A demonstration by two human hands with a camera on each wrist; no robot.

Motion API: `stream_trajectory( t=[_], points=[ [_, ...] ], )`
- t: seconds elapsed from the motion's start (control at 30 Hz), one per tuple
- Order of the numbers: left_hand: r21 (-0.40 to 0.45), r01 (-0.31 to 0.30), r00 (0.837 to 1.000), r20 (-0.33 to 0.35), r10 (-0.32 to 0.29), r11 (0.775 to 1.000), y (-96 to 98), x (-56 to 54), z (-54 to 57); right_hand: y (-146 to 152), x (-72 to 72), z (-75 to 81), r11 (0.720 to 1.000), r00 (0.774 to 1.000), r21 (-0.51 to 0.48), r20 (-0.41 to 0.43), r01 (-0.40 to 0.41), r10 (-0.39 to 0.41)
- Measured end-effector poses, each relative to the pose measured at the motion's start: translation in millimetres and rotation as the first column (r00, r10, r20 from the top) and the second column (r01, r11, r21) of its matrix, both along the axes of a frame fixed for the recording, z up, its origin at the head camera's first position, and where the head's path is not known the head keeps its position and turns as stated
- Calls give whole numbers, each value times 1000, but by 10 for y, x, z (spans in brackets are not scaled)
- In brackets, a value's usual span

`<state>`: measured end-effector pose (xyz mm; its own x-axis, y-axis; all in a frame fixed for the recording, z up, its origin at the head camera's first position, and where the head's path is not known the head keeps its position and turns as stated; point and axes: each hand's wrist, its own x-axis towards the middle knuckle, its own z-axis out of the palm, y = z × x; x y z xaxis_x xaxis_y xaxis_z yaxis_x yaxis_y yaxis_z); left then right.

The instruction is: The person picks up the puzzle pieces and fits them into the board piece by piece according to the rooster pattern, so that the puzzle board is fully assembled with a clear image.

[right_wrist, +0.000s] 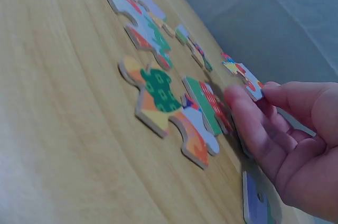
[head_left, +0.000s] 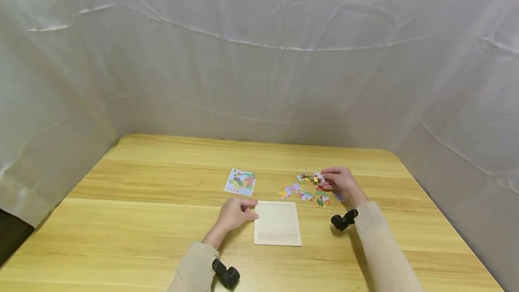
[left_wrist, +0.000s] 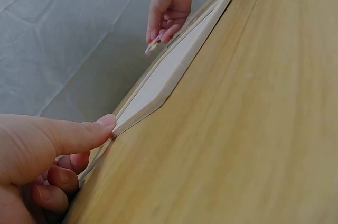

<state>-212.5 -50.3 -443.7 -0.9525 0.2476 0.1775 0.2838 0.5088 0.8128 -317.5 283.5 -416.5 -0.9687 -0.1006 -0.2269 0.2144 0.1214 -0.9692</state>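
My left hand (head_left: 235, 214) holds the left edge of a pale wooden puzzle tray (head_left: 277, 223) that lies flat on the table. In the left wrist view the thumb (left_wrist: 90, 135) rests at the tray's corner, with the other fingers curled below it. Over the loose pieces at the right, my right hand (head_left: 339, 181) pinches a jigsaw piece (right_wrist: 248, 80) between thumb and fingertips, lifted off the table. Beneath and beside it lie several colourful jigsaw pieces (head_left: 307, 196), among them an orange one with a green patch (right_wrist: 158, 91).
A square picture card (head_left: 240, 182) with a cartoon scene lies behind the tray, to its left. The wood-grain table (head_left: 162, 220) ends at a grey cloth (head_left: 251, 80) hung around its back and sides. Each wrist carries a black camera (head_left: 343, 220).
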Motion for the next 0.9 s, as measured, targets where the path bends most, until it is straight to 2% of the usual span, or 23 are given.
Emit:
stream_trajectory(
  t=[0.1, 0.2, 0.5, 0.7, 0.9],
  points=[
    [-6, 1, 1000, -2, -1, 1000, 4, -4, 9, -26, 32, 23, 999, 1000, -52, 18, -13, 14],
    [-7, -1, 1000, 0, 1, 1000, 10, -9, 16, -50, 58, 41, 998, 999, -63, 13, -31, 32],
    [1, 0, 1000, 16, 0, 1000, 33, -13, 25, -86, 108, -4, 992, 992, -53, -62, -118, 114],
    [-3, -2, 1000, 17, 2, 1000, 39, -17, 27, -174, 174, 5, 988, 989, -57, -53, -144, 141],
    [-6, -4, 1000, 8, 5, 1000, 42, -21, 31, -292, 231, 41, 984, 988, -80, -2, -157, 157]
  ],
)
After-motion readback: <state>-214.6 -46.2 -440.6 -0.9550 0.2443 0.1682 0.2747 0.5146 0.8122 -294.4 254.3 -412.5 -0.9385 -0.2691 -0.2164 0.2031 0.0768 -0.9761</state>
